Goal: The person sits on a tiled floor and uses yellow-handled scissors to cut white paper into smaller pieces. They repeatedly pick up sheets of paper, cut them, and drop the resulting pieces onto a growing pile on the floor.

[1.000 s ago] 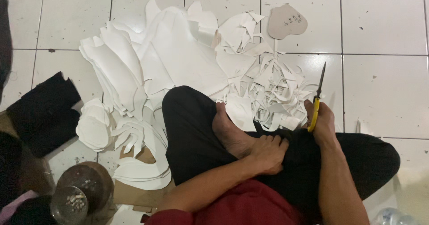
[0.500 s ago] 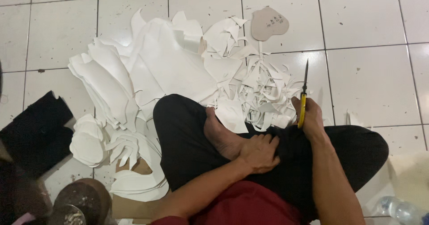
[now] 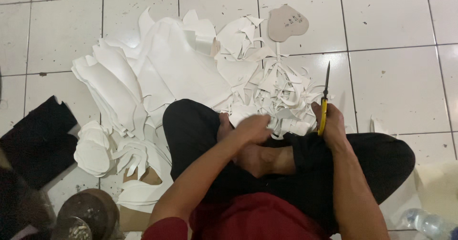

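The scissors [image 3: 325,101] have yellow handles and thin dark blades closed to a point, aimed away from the person. The right hand [image 3: 330,125] is wrapped around the handles, resting on the crossed leg. The left hand [image 3: 253,128], blurred, reaches into the white scraps [image 3: 281,94] heaped on the floor [image 3: 391,78]; whether it grips any cannot be told. Beside the left knee lies a stack of white cut shapes [image 3: 95,149]. A round brown tin [image 3: 88,216] holds small pale bits.
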